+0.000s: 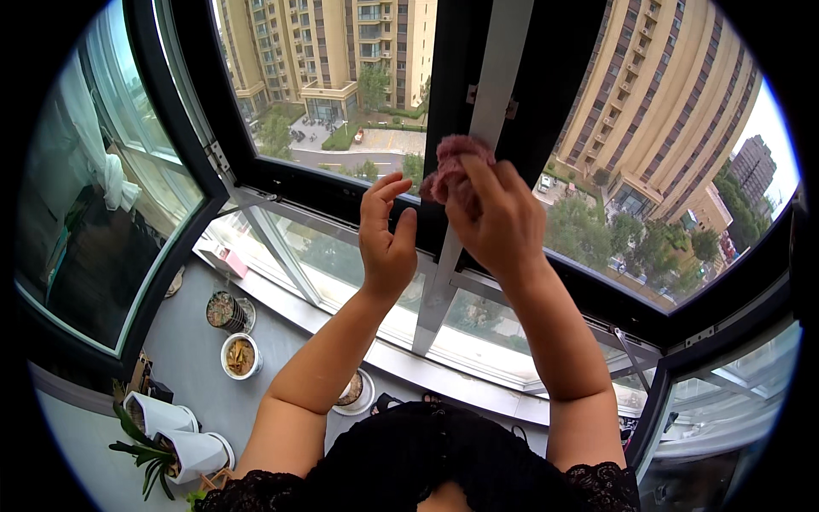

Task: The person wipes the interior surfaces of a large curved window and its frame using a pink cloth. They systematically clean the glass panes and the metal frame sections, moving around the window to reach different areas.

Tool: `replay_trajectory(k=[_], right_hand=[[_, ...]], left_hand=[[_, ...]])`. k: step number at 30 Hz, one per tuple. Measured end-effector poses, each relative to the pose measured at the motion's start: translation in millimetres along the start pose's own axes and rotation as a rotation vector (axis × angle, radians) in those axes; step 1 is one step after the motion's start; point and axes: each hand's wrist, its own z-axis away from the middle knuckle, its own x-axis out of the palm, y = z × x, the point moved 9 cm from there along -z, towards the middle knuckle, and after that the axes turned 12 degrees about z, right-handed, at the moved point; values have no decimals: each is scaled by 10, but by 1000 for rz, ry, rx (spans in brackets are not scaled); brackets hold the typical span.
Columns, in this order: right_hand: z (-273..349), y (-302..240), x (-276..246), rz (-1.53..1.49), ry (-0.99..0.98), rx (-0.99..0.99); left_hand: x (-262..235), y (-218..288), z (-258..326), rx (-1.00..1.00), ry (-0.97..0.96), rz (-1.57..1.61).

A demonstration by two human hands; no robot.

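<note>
Bunched in my right hand (499,209) is a pinkish-red cloth (461,162), pressed against the dark window frame (452,94) around the middle upright. My left hand (388,235) is raised just left of it, fingers apart and slightly curled, holding nothing. It hovers near the lower bar of the left opening; whether it touches the frame I cannot tell. A pale metal strip (503,60) runs up the upright, beyond the cloth.
An open window sash (183,128) swings in at the left, another (674,367) at the right. Below runs a white sill ledge (392,363) with a pink-and-white box (223,258). Potted plants, among them a white pot (241,357) and white planters (192,452), stand on the grey floor.
</note>
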Motion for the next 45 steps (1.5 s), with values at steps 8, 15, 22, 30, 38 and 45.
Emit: replay_trajectory(k=[8, 15, 22, 30, 38, 45], right_hand=[[740, -71, 488, -14, -152, 18], [1693, -58, 1285, 58, -546, 10], [1335, -374, 1391, 142, -333, -63], [1270, -625, 1493, 9, -330, -45], [1666, -690, 1842, -403, -751, 185], [1595, -870, 1597, -555, -554, -20]], left_hand=[[-455, -259, 423, -85, 51, -151], [-609, -624, 894, -313, 86, -144], [-805, -1146, 1363, -569, 179, -21], [-1103, -1331, 1663, -747, 275, 21], [-1028, -1363, 1649, -886, 295, 336], [-1027, -1380, 1275, -855, 400, 635]])
